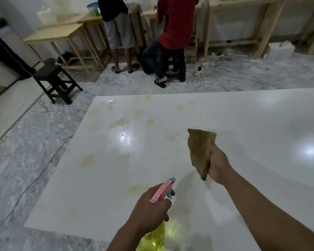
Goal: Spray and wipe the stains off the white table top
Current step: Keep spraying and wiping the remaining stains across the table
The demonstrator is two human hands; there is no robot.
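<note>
Nearest, left hand wrapped around spray bottle at its neck, the best place to hold (looks light, hard plastic). Further out, right hand squeezing soft, floppy cloth above white table top. Beyond, yellow stains. No writing readable anywhere.
</note>
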